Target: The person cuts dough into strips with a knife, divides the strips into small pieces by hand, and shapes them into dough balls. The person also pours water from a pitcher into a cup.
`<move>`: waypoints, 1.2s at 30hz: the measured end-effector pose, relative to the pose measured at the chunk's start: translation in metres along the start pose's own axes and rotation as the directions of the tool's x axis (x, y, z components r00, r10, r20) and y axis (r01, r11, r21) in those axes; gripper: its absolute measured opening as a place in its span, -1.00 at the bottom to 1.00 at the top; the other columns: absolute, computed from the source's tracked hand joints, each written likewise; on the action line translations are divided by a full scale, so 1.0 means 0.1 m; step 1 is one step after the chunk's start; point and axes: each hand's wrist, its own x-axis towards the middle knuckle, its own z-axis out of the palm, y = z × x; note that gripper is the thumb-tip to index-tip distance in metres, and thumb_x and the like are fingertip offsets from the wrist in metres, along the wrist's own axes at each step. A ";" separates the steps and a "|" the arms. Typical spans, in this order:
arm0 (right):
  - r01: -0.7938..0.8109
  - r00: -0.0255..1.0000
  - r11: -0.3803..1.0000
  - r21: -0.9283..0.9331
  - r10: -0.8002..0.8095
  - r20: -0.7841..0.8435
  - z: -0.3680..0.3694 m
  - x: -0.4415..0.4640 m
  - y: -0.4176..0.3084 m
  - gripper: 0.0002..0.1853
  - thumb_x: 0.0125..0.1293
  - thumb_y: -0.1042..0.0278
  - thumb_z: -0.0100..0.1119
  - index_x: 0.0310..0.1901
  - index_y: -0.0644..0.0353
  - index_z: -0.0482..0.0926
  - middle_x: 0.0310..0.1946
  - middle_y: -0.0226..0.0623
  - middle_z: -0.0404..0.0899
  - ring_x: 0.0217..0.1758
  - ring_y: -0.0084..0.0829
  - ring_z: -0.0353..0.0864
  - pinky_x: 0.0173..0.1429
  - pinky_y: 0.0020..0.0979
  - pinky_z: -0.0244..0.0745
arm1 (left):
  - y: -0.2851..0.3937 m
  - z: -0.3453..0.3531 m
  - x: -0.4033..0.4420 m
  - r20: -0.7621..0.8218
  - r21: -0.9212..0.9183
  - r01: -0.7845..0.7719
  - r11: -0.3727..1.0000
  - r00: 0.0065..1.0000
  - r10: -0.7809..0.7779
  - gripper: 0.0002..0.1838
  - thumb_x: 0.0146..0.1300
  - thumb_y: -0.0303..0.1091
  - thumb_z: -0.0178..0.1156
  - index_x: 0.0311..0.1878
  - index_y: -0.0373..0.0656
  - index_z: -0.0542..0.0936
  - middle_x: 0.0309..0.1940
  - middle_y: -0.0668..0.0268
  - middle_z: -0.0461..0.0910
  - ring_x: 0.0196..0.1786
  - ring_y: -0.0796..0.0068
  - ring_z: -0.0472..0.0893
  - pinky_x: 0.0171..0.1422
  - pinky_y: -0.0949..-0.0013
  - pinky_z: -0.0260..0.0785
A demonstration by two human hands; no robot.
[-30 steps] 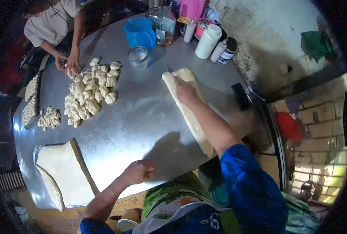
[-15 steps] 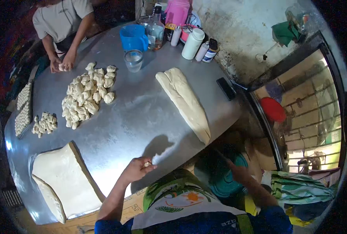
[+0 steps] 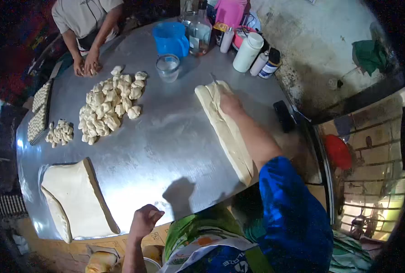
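Observation:
A long folded strip of dough (image 3: pixel 223 136) lies on the metal table's right side. At its far end is my right hand (image 3: pixel 230 103), closed on a knife (image 3: pixel 213 78) whose thin tip shows beyond the fingers; most of it is hidden. My left hand (image 3: pixel 146 219) hovers at the table's near edge with its fingers curled together. Whatever those fingers hold, if anything, I cannot make out. To the left of that hand rests a wide flat sheet of dough (image 3: pixel 77 195) with a rolled left edge. A heap of dough pieces (image 3: pixel 106 107) sits farther back.
Across the table (image 3: pixel 134 159) a co-worker's hands (image 3: pixel 87 65) handle dough. A tray of small dough pieces (image 3: pixel 40 107) and a smaller dough pile (image 3: pixel 60 133) are at left. A blue jug (image 3: pixel 170 38), a glass cup (image 3: pixel 168 68) and bottles (image 3: pixel 248 52) stand behind. A dark phone-like object (image 3: pixel 284 116) lies right.
My right hand has swung from beside the table's near edge to the far end of the dough strip. My left hand has drawn back toward my body. The view has shifted slightly.

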 end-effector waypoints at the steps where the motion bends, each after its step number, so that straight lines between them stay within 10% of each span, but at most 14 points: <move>1: -0.037 0.996 0.999 -0.019 0.039 0.079 -0.06 -0.08 0.01 -0.37 0.39 0.39 -0.15 0.49 -0.12 0.11 -0.04 -0.01 0.64 -0.05 0.07 0.65 -0.01 0.02 0.53 | 0.01 0.06 -0.01 0.004 -0.009 0.001 1.000 1.000 -0.001 -0.77 0.23 -0.28 0.38 -0.35 -0.27 0.63 -0.56 0.23 0.57 -0.56 0.34 0.46 -0.38 0.32 0.34; 8: -0.108 0.900 0.984 -0.145 0.158 0.407 -1.07 -1.85 -0.11 -0.40 0.42 0.36 -0.20 0.50 -0.08 0.10 -0.06 0.05 0.63 -0.10 0.05 0.66 -0.09 -0.04 0.53 | 0.36 -0.07 0.24 0.218 0.096 -0.376 0.922 0.912 0.349 -0.76 0.22 -0.28 0.39 -0.34 -0.29 0.62 -0.56 0.20 0.56 -0.56 0.31 0.46 -0.36 0.31 0.33; 11: -0.220 0.853 0.975 -0.011 0.198 0.483 -1.25 -2.80 -0.09 -0.34 0.49 0.17 -0.15 0.56 -0.15 -0.07 -0.20 0.07 0.65 -0.24 -0.01 0.65 -0.18 -0.09 0.49 | 0.44 -0.30 0.19 0.263 0.142 -0.247 0.959 0.943 0.204 -0.82 0.25 -0.36 0.36 -0.33 -0.27 0.61 -0.57 0.34 0.54 -0.54 0.50 0.40 -0.38 0.42 0.27; 18: -0.003 0.830 0.899 -0.438 0.247 0.500 -1.59 -4.57 -0.20 -0.24 0.32 0.37 0.00 0.55 0.01 0.03 -0.46 -0.01 0.64 -0.56 -0.10 0.59 -0.51 -0.14 0.40 | 0.09 -0.75 -0.15 0.226 0.103 -0.167 0.980 0.964 0.141 -0.78 0.27 -0.30 0.36 -0.34 -0.27 0.61 -0.63 0.36 0.48 -0.57 0.54 0.35 -0.41 0.45 0.23; 21: -0.196 0.587 0.821 -0.536 0.536 0.607 -1.62 -4.73 -0.44 -0.29 0.35 0.34 0.00 0.53 0.09 0.07 -0.42 0.01 0.66 -0.54 -0.15 0.61 -0.49 -0.13 0.41 | -0.20 -0.73 -0.16 0.186 0.004 -0.104 0.995 0.977 0.101 -0.73 0.28 -0.24 0.36 -0.31 -0.28 0.61 -0.64 0.37 0.47 -0.59 0.53 0.34 -0.43 0.45 0.23; 23: -0.369 0.862 0.927 -0.066 0.368 0.348 -1.25 -4.61 -0.68 -0.33 0.42 0.23 -0.03 0.53 0.02 0.06 -0.11 0.00 0.68 -0.39 -0.09 0.66 -0.38 -0.15 0.49 | -0.19 -0.73 -0.10 0.174 -0.004 -0.090 0.996 0.981 0.089 -0.72 0.27 -0.22 0.37 -0.28 -0.29 0.60 -0.63 0.38 0.47 -0.59 0.53 0.34 -0.43 0.46 0.22; 24: -0.180 0.957 0.983 0.041 0.166 0.237 -0.90 -4.44 -0.68 -0.34 0.43 0.22 -0.04 0.52 0.03 0.06 -0.07 0.00 0.66 -0.37 -0.08 0.66 -0.37 -0.15 0.49 | -0.09 -0.69 -0.03 0.200 -0.012 -0.156 0.988 0.967 0.155 -0.69 0.25 -0.21 0.38 -0.22 -0.28 0.58 -0.59 0.35 0.48 -0.57 0.53 0.36 -0.41 0.46 0.24; 28: 0.003 0.998 0.983 0.183 -0.014 0.061 0.16 -3.54 -1.19 -0.39 0.46 0.21 -0.08 0.49 0.08 0.07 -0.10 0.02 0.63 -0.37 -0.06 0.65 -0.33 -0.11 0.51 | 0.14 -0.39 0.32 0.195 -0.005 -0.357 0.934 0.916 0.351 -0.56 0.22 -0.16 0.42 -0.04 -0.26 0.49 -0.45 0.26 0.52 -0.46 0.49 0.43 -0.31 0.44 0.31; 29: -0.461 0.830 0.887 0.021 0.423 0.363 0.74 -3.15 -1.22 -0.39 0.47 0.19 -0.07 0.48 0.10 0.08 -0.11 0.01 0.61 -0.35 -0.05 0.64 -0.26 -0.09 0.53 | 0.21 -0.31 0.40 0.191 -0.017 -0.350 0.937 0.918 0.346 -0.57 0.26 -0.17 0.38 -0.01 -0.25 0.47 -0.36 0.23 0.52 -0.39 0.46 0.47 -0.26 0.40 0.36; 31: -0.750 0.422 0.614 -0.246 0.731 0.537 0.97 -2.78 -1.22 -0.40 0.48 0.16 -0.06 0.47 0.13 0.09 -0.12 0.00 0.58 -0.34 -0.04 0.63 -0.19 -0.06 0.56 | 0.35 -0.15 0.54 0.173 -0.016 -0.345 0.938 0.923 0.343 -0.58 0.30 -0.18 0.34 0.03 -0.25 0.45 -0.28 0.20 0.53 -0.31 0.44 0.51 -0.21 0.37 0.40; 33: -0.327 0.914 0.944 0.034 0.307 0.267 0.49 -2.79 -1.36 -0.43 0.47 0.13 -0.01 0.41 0.19 0.19 -0.09 -0.06 0.58 -0.31 -0.07 0.63 -0.13 -0.13 0.56 | 0.42 0.05 0.62 0.077 -0.297 -0.148 0.943 0.981 0.179 -0.59 0.34 -0.17 0.30 0.06 -0.24 0.43 -0.21 0.19 0.52 -0.25 0.40 0.54 -0.16 0.33 0.43; 36: 0.359 0.923 0.873 0.331 -0.279 -0.265 -0.29 -2.68 -1.59 -0.50 0.44 0.10 0.08 0.28 0.23 0.36 -0.12 -0.15 0.59 -0.28 -0.15 0.62 -0.08 -0.27 0.54 | 0.55 0.30 0.84 0.198 -0.750 0.204 0.630 0.977 -0.081 -0.62 0.41 -0.17 0.23 0.11 -0.22 0.42 -0.09 0.19 0.51 -0.13 0.33 0.57 -0.04 0.28 0.48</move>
